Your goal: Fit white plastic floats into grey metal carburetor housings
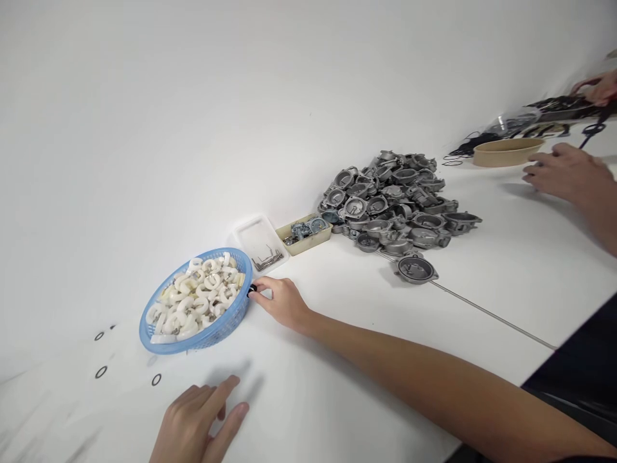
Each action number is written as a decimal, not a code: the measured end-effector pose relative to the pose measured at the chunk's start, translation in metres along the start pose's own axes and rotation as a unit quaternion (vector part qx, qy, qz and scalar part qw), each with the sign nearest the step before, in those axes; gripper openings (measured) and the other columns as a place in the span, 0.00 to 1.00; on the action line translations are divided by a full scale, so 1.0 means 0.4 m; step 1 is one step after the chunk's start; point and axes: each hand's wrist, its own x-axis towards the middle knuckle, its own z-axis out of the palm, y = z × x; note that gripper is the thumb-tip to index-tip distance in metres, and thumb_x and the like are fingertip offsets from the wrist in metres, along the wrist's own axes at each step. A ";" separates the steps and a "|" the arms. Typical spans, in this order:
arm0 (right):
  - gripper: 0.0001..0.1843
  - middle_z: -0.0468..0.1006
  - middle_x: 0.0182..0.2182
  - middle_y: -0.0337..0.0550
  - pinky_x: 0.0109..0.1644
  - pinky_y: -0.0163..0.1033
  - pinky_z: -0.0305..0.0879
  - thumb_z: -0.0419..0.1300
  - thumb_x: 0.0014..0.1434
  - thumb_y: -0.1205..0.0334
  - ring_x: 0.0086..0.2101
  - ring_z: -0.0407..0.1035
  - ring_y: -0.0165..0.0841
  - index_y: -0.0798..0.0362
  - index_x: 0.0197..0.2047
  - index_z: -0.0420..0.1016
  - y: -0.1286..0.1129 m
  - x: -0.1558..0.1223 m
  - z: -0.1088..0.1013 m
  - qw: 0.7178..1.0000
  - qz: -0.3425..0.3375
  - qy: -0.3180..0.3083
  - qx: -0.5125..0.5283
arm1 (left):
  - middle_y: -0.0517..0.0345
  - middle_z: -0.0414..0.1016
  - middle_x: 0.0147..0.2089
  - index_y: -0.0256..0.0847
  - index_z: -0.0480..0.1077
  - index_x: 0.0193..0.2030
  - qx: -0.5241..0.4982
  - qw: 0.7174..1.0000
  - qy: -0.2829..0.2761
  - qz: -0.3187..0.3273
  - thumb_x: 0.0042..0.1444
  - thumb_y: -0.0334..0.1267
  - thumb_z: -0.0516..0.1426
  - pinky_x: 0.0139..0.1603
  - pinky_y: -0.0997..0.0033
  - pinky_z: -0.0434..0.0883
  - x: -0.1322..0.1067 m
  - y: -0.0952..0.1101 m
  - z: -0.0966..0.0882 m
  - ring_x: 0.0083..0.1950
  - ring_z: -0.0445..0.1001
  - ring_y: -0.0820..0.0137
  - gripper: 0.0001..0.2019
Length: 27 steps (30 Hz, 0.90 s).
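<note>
Biggest worry was the blue basket (196, 307) of white curved pieces (197, 294) sitting near the table's (337, 386) front left: the right hand (282, 301) was right up against its rim, so a nudge could've slid or tipped it and sent pieces rolling. Next, the heap of grey metal housings (395, 202) looked loosely stacked, with one housing (415, 269) lying apart in front, so a bump might have spilled more. The small black rings (101, 372) lying loose by the basket were easy to sweep off with a sleeve. The right hand was pinched nearly closed on a small black ring (251, 290) touching the basket's edge. The left hand (202, 421) hovered low, fingers loosely spread, holding nothing. A co-worker's hand (569, 170) was well apart, near a tan bowl (506, 152).
</note>
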 end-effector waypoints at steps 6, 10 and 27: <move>0.10 0.85 0.38 0.34 0.37 0.35 0.64 0.65 0.58 0.62 0.31 0.76 0.32 0.46 0.43 0.83 -0.003 -0.003 0.003 1.000 0.005 0.007 -0.010 | 0.67 0.70 0.21 0.41 0.72 0.47 -0.004 1.000 -0.005 -0.008 0.72 0.50 0.48 0.19 0.81 0.69 0.001 -0.001 0.000 0.18 0.71 0.77 0.18; 0.08 0.85 0.37 0.33 0.38 0.35 0.65 0.66 0.57 0.61 0.32 0.77 0.32 0.45 0.42 0.84 -0.002 -0.008 0.007 1.000 0.000 -0.004 -0.018 | 0.66 0.71 0.21 0.40 0.72 0.47 -0.004 1.000 0.000 -0.003 0.72 0.50 0.48 0.19 0.81 0.68 0.004 0.000 0.000 0.19 0.71 0.76 0.18; 0.08 0.85 0.34 0.34 0.38 0.34 0.65 0.65 0.56 0.63 0.29 0.75 0.31 0.47 0.39 0.84 -0.011 -0.014 0.013 1.000 -0.015 0.004 -0.015 | 0.67 0.70 0.22 0.41 0.72 0.48 -0.005 1.000 -0.010 -0.006 0.72 0.49 0.49 0.22 0.76 0.70 -0.001 -0.001 -0.001 0.19 0.71 0.75 0.17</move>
